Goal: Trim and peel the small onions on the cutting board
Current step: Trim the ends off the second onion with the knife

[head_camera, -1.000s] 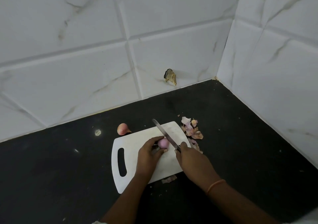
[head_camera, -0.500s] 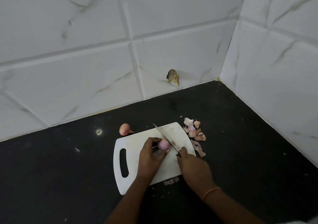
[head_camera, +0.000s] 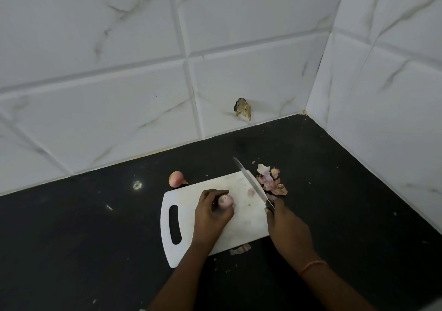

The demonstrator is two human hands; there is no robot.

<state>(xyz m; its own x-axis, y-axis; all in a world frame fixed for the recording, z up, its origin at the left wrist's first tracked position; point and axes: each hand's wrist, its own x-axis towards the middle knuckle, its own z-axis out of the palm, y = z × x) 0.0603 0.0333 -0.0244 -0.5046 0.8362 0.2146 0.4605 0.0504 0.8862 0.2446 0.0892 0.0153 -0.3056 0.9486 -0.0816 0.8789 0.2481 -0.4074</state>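
Left hand point(head_camera: 211, 211) comes first: its fingers and thumb curl round a small onion point(head_camera: 226, 201) and hold it down on the white cutting board point(head_camera: 244, 217), near the board's middle. That bulb looks light, round and firm, with thin dry skin that probably slides over the slick layer beneath, so it may roll or squirt out under a blade; a pinch across its widest part, fingertips tucked back from the cut end, seems the safest hold. Behind the board's far left corner a second, unpeeled onion point(head_camera: 176, 179) sits on the dark counter point(head_camera: 83, 227), off the board, its tail pointing right. A little cut-off piece point(head_camera: 250, 192) lies on the board between held bulb and blade. Further right, the knife point(head_camera: 251, 181) slants up and away, clear of the held bulb. Its handle is wrapped in the right hand point(head_camera: 288, 227), fingers closed tight about it. Papery peels point(head_camera: 270, 180) lie heaped just past the board's right edge; these are brittle and featherlight.
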